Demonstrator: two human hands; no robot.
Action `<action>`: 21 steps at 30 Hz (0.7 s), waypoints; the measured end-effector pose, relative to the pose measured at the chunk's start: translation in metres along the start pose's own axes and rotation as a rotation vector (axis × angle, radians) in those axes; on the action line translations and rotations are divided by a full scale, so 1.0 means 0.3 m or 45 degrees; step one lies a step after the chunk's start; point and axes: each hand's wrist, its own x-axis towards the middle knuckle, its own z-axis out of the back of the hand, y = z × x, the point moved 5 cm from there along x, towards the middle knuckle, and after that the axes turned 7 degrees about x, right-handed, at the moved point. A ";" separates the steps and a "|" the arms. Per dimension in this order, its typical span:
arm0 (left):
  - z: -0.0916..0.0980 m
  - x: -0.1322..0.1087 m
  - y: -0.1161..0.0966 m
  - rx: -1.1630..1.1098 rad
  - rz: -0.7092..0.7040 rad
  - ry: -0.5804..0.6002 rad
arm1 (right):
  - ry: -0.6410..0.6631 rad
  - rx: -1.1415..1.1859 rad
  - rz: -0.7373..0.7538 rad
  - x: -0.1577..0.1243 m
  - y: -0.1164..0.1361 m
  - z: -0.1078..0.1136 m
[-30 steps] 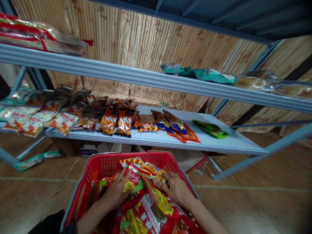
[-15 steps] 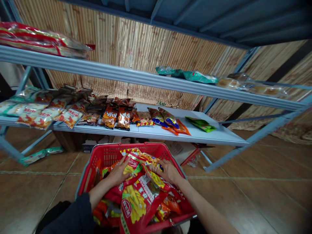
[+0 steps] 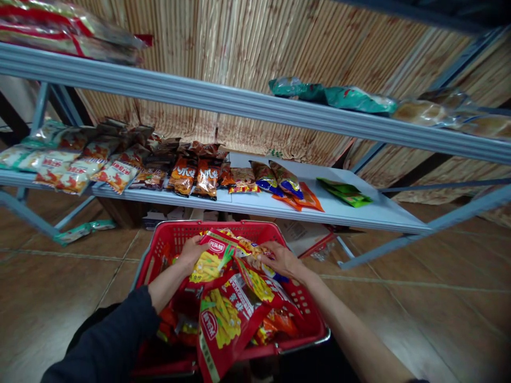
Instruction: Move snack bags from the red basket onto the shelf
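Note:
A red shopping basket point(image 3: 265, 351) full of snack bags stands in front of me. My left hand point(image 3: 191, 256) pinches the left edge of a red and yellow snack bag point(image 3: 207, 266) near the basket's far side. On the right, my right hand point(image 3: 282, 260) has its fingers bent over a snack bag with a yellowish picture and blue corner point(image 3: 251, 247), partly hidden beneath the hand. Between and below the hands, a large red snack bag point(image 3: 225, 314) leans over the basket's near rim. Orange packets point(image 3: 281, 323) lie deeper inside.
Beyond the basket runs a low shelf point(image 3: 339, 217) bearing rows of white and orange snack packets point(image 3: 181, 175), dark pouches point(image 3: 285, 178) and green packets point(image 3: 345, 192). An upper shelf point(image 3: 191, 98) crosses above. A teal packet point(image 3: 80, 232) lies on the tiled floor, left.
My left hand has gone from lying over the red and yellow bag to gripping its edge, and the bag shows more fully. The right hand has shifted slightly. The view has tilted down.

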 end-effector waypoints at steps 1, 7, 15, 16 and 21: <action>0.003 -0.006 -0.024 -0.022 -0.021 -0.006 | -0.061 0.101 0.022 0.004 0.026 0.013; 0.075 -0.032 -0.219 -0.214 -0.457 -0.079 | 0.090 0.724 0.021 0.028 0.183 -0.040; -0.009 -0.080 -0.295 -0.508 -0.457 -0.084 | 0.184 1.312 0.003 0.040 0.312 -0.109; -0.023 -0.083 -0.288 -0.500 -0.444 -0.086 | 0.227 1.382 0.004 0.033 0.324 -0.121; -0.044 -0.108 -0.181 -0.052 -0.274 0.006 | 0.128 1.642 -0.214 -0.019 0.283 -0.137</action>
